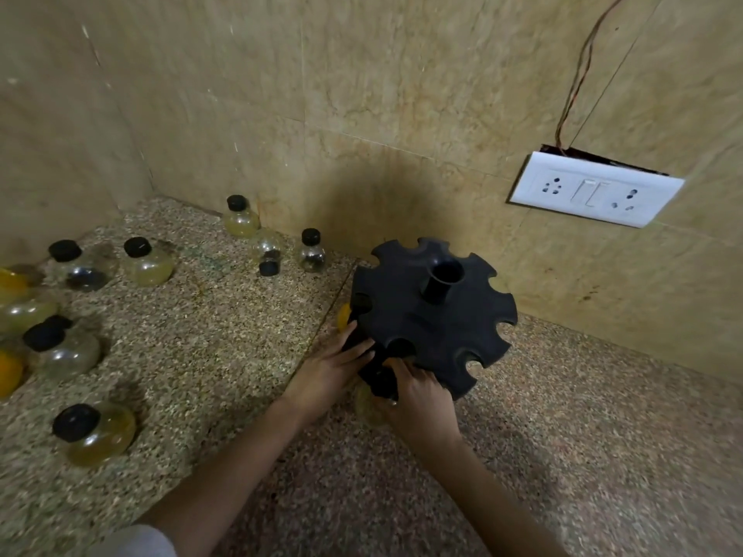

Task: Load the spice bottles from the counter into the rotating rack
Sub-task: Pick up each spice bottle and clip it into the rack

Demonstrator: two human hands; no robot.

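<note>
The black rotating rack (434, 315) stands on the counter near the wall, its notched top disc facing me. One yellow-filled bottle (345, 317) hangs in a slot on its left side. My right hand (418, 396) grips a yellowish spice bottle (368, 408) with a black cap just under the rack's front rim. My left hand (329, 371) rests against the rack's lower left edge, fingers touching it. Several round black-capped bottles sit on the counter at left, such as one (94, 434) near me and one (146, 261) farther back.
Three more bottles (241, 219) stand along the back wall, one of them lying on its side (268, 251). A white switch and socket plate (595, 190) hangs on the right wall with wires above. The speckled counter (583, 456) reaches right and toward me.
</note>
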